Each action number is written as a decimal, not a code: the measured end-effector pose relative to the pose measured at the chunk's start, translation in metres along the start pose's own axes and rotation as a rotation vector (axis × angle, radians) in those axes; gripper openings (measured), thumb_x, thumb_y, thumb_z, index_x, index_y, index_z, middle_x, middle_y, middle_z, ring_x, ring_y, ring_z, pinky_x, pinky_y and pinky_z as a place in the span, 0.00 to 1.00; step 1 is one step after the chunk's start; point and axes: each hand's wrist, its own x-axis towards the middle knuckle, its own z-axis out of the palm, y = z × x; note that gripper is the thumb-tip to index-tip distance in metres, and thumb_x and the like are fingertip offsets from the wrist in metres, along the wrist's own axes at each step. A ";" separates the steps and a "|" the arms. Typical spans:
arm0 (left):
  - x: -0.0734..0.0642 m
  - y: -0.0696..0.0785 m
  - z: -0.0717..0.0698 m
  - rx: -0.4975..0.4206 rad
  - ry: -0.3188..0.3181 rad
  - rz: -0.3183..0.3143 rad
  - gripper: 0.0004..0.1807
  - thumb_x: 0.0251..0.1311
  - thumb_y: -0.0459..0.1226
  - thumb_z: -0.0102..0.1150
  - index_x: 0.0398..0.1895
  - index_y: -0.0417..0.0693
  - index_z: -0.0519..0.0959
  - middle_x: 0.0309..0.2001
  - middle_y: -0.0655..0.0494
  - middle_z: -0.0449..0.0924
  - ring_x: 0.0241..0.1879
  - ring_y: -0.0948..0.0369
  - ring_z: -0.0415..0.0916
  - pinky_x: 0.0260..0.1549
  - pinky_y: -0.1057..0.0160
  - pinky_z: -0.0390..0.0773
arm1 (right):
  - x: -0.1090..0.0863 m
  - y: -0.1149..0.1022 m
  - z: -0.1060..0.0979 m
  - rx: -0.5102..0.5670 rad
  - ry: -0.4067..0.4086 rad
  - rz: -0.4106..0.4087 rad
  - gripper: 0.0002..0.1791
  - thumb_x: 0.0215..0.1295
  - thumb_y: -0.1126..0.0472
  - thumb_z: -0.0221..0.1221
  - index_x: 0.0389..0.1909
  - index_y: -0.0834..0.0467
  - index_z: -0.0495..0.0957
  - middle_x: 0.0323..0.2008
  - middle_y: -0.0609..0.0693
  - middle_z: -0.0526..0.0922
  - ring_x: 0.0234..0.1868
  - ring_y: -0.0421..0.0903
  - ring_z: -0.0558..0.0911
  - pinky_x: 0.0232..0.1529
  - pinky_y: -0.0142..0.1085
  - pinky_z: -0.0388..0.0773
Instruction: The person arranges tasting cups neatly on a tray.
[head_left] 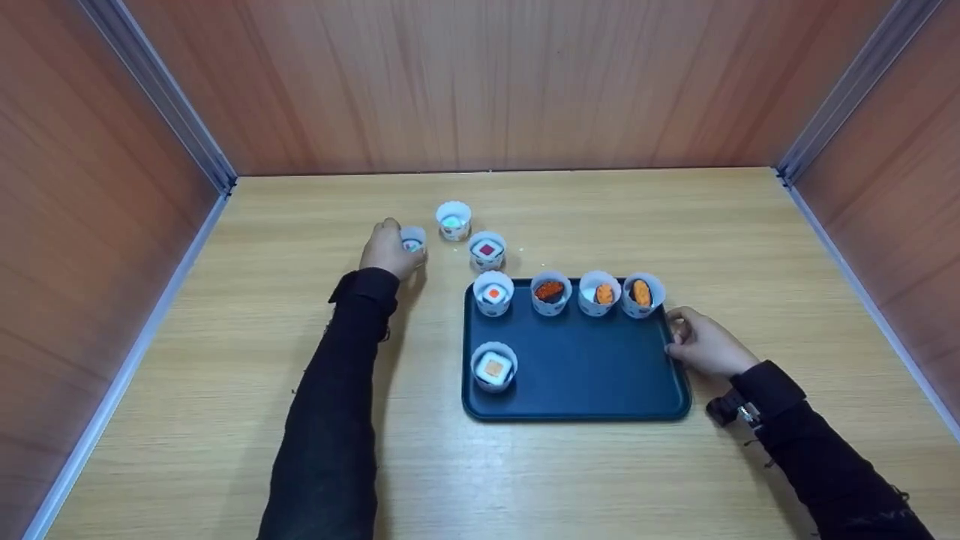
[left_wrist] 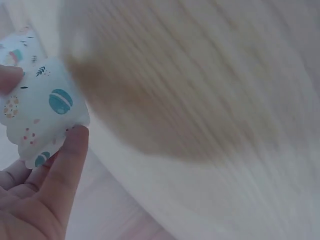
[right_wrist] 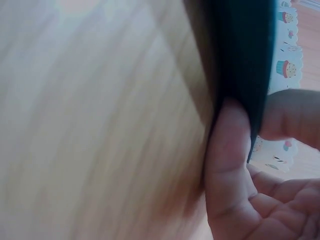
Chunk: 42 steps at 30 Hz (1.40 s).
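Note:
In the head view, my left hand [head_left: 391, 250] holds a small white paper cup [head_left: 413, 238] by its sides, left of the tray and over the table. The left wrist view shows this cup's patterned wall [left_wrist: 47, 107] pinched between thumb and fingers. At the other side, my right hand [head_left: 709, 343] grips the right edge of a dark blue-green tray [head_left: 592, 375]. From the right wrist, the tray's rim [right_wrist: 245, 55] shows between thumb and fingers. Along the tray's back edge stands a row of several cups, including one with an orange-topped piece [head_left: 640, 295].
Another cup [head_left: 493, 367] with a white square piece stands on the tray's left side. Behind the tray on the wooden table [head_left: 225, 337] are a cup with a red-centred piece [head_left: 487, 251] and one with a pale green piece [head_left: 454, 221]. Wood-grain panels [head_left: 487, 82] enclose the table.

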 end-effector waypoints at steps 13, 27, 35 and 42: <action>-0.041 0.034 -0.014 -0.038 -0.027 0.182 0.34 0.52 0.38 0.66 0.62 0.39 0.67 0.54 0.43 0.69 0.51 0.51 0.71 0.57 0.53 0.74 | 0.000 -0.002 0.001 -0.024 0.000 0.003 0.31 0.62 0.69 0.56 0.64 0.74 0.58 0.29 0.50 0.71 0.26 0.42 0.72 0.25 0.31 0.70; -0.117 0.101 0.013 0.025 -0.253 0.615 0.31 0.53 0.38 0.67 0.60 0.43 0.69 0.52 0.49 0.72 0.47 0.57 0.71 0.47 0.60 0.76 | 0.000 -0.001 0.001 -0.013 -0.006 -0.007 0.30 0.62 0.69 0.57 0.63 0.74 0.58 0.29 0.50 0.71 0.26 0.41 0.72 0.25 0.31 0.70; -0.139 0.121 0.035 0.128 -0.408 0.650 0.35 0.53 0.41 0.67 0.65 0.44 0.67 0.57 0.50 0.72 0.49 0.59 0.73 0.48 0.62 0.78 | 0.002 -0.001 0.001 -0.043 0.011 -0.015 0.29 0.61 0.70 0.57 0.62 0.74 0.60 0.29 0.51 0.71 0.27 0.42 0.73 0.26 0.31 0.71; -0.146 0.126 0.061 0.208 -0.515 0.651 0.34 0.53 0.42 0.69 0.64 0.49 0.68 0.56 0.55 0.72 0.49 0.62 0.72 0.50 0.64 0.77 | 0.001 0.001 0.001 -0.051 0.025 -0.040 0.30 0.59 0.71 0.57 0.61 0.75 0.61 0.29 0.52 0.72 0.27 0.42 0.73 0.27 0.31 0.71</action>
